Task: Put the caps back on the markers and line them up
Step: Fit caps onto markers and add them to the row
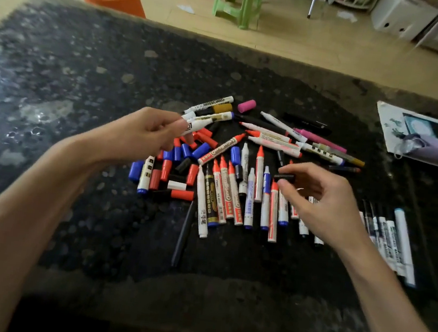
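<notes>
The left hand (147, 132) grips a white marker (193, 127) above the loose caps (186, 151); the right hand (318, 203) pinches a black cap (284, 177) over the near row (250, 197); capping well likely means matching colour, aligning tip, pressing home.

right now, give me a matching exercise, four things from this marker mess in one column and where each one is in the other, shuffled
Things:
1. white marker
2. black cap
3. pink cap
4. green stool

Places:
a. pinched in the right hand
b. standing on the floor
c. held in the left hand
d. lying loose on the table

Pairs: 1-c, 2-a, 3-d, 4-b
</notes>
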{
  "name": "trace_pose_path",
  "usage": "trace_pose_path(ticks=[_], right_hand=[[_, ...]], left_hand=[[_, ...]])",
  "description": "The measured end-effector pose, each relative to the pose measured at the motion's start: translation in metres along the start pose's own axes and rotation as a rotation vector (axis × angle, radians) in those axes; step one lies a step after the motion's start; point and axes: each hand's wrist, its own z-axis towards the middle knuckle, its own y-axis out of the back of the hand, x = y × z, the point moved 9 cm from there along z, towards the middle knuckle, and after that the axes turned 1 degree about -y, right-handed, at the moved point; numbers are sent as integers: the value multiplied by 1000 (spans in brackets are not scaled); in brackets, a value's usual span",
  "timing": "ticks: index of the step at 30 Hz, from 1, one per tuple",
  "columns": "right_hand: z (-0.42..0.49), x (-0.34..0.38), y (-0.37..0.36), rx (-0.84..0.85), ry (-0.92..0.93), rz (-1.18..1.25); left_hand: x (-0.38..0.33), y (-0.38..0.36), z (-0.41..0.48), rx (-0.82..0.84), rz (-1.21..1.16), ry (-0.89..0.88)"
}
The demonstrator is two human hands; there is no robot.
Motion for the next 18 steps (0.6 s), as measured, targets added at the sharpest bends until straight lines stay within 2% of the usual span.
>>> trace_pose_path(ticks=[6,10,12,14,18], right_hand=[[7,7,-24,34,26,-359],[11,2,-37,81,62,-581],[11,-3,-37,80,27,-628],[10,-2,-36,38,1,-638],[7,24,-56,-11,68,-560]], left_hand=[[3,13,-1,-69,40,-9],[23,5,-12,59,279,87],[32,6,-17,70,321,133],[35,12,-20,35,262,146],[39,21,-26,-14,229,162]])
